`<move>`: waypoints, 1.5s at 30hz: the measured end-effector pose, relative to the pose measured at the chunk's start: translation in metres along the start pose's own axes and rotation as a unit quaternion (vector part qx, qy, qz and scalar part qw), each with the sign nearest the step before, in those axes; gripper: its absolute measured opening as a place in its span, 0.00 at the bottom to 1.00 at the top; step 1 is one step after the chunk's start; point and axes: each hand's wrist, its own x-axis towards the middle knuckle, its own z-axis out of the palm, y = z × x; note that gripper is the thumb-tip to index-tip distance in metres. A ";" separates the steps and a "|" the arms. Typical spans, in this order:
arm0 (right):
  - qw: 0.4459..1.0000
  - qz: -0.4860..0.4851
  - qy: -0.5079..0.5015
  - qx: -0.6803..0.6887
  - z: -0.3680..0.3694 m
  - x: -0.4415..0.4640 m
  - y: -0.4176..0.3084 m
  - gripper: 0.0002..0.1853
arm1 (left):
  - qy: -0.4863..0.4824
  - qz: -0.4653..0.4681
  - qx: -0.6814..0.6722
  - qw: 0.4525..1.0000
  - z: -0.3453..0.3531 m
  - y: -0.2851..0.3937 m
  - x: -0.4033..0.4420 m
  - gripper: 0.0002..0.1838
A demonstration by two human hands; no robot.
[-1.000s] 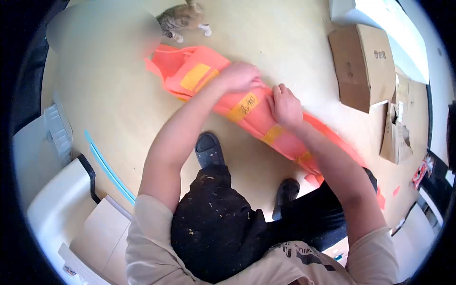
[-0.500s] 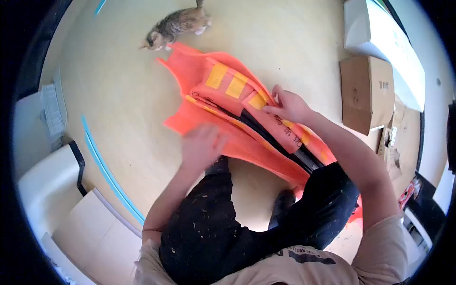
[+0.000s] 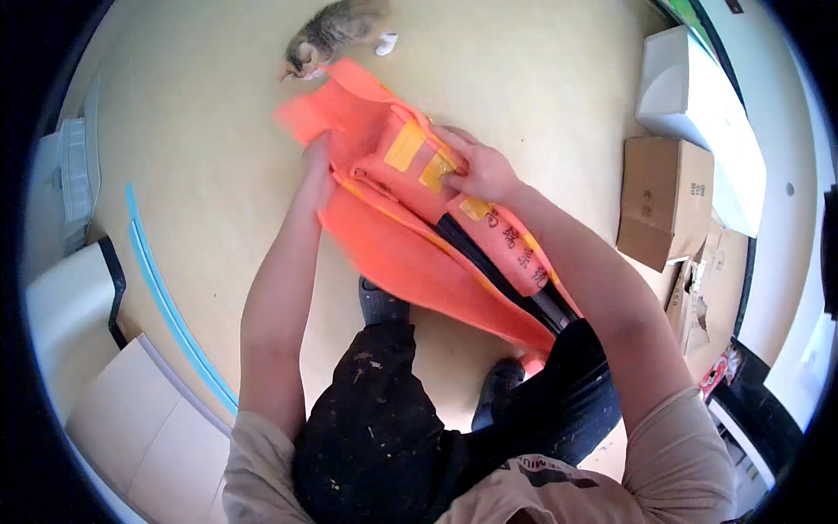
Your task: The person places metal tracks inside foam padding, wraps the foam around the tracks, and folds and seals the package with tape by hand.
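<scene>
An orange foam sheet [image 3: 384, 249] with yellow tape patches and black handwriting lies loosely folded around long black bars [image 3: 489, 262]. The bundle runs from my knee up toward the far left. My left hand [image 3: 319, 155] is at the sheet's far left end, its fingers mostly hidden behind a lifted, slightly blurred flap. Gripping the bundle's upper right edge is my right hand [image 3: 482, 168], with the thumb over a yellow tape patch and the fingers around the far side.
A kitten [image 3: 336, 37] stands at the bundle's far end, its head near the foam. On the right are a brown cardboard box [image 3: 655, 201] and a white box [image 3: 711, 113]. Light blue strips [image 3: 166, 288] lie on the floor at left, beside pale panels [image 3: 140, 428].
My left hand has moved up and forward to the sheet's far end. My right hand has slid farther up the edge. The far flap has lifted, and the kitten has shifted slightly.
</scene>
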 end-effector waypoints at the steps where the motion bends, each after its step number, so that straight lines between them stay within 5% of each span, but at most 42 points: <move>1: 1.000 -0.020 -0.001 -0.010 0.000 -0.001 -0.003 0.50 | -0.002 -0.001 0.002 1.000 0.009 0.006 -0.014 0.28; 4: 0.997 -0.069 0.037 -0.005 0.008 0.002 0.002 0.49 | -0.049 -0.041 -0.029 0.998 0.022 0.011 -0.030 0.30; 6: 0.996 -0.074 0.048 -0.013 0.011 0.005 0.004 0.46 | -0.073 0.115 0.152 0.979 0.027 0.008 -0.016 0.35; 8: 0.995 -0.079 0.061 -0.023 0.014 0.012 0.004 0.42 | -0.091 0.119 0.162 0.975 0.027 0.008 -0.007 0.36; 10: 0.988 -0.057 0.078 0.124 0.021 0.034 0.004 0.32 | -0.113 0.127 0.170 0.971 0.022 0.009 0.002 0.38; 13: 0.986 0.070 0.033 0.150 0.019 0.068 -0.015 0.25 | -0.210 -0.037 -0.092 0.973 -0.003 0.006 0.012 0.39; 16: 0.989 -0.011 0.122 0.079 0.027 0.075 -0.025 0.26 | -0.152 0.079 0.054 0.984 -0.004 -0.004 0.009 0.39; 18: 0.992 -0.037 0.111 0.045 0.030 0.082 -0.022 0.25 | -0.082 0.151 0.340 0.925 0.001 -0.001 0.008 0.40; 19: 0.992 -0.064 0.105 0.009 0.030 0.085 -0.022 0.24 | -0.080 0.148 0.339 0.926 -0.002 -0.003 0.013 0.40; 25: 0.999 0.002 0.023 -0.033 0.020 0.097 -0.045 0.28 | -0.104 0.113 0.290 0.944 -0.018 -0.004 0.034 0.36; 27: 0.997 -0.006 0.000 -0.072 0.021 0.102 -0.056 0.29 | -0.194 -0.004 0.007 0.981 -0.028 -0.005 0.023 0.31; 31: 0.973 -0.031 -0.023 -0.230 0.029 0.110 -0.074 0.35 | -0.229 -0.097 -0.140 0.958 -0.017 -0.004 -0.012 0.28; 34: 0.946 -0.019 -0.109 -0.305 0.034 0.127 -0.086 0.40 | -0.246 -0.058 -0.120 0.960 -0.017 -0.004 0.000 0.30; 36: 0.943 -0.016 -0.115 -0.311 0.037 0.129 -0.090 0.39 | -0.140 -0.007 0.082 0.987 -0.016 0.002 0.000 0.32; 38: 0.940 -0.012 -0.120 -0.319 0.040 0.131 -0.089 0.38 | -0.128 0.004 0.064 0.990 -0.015 0.003 0.004 0.32; 40: 0.957 -0.015 -0.061 -0.284 0.048 0.135 -0.080 0.31 | -0.115 0.012 0.046 0.992 -0.020 -0.003 0.007 0.32; 42: 0.967 0.030 -0.008 -0.252 0.057 0.135 -0.078 0.27 | -0.158 0.174 0.129 0.963 -0.026 -0.009 0.009 0.33; 45: 0.975 0.052 0.101 -0.190 0.066 0.126 -0.073 0.20 | -0.147 0.200 0.206 0.946 -0.009 0.004 -0.020 0.35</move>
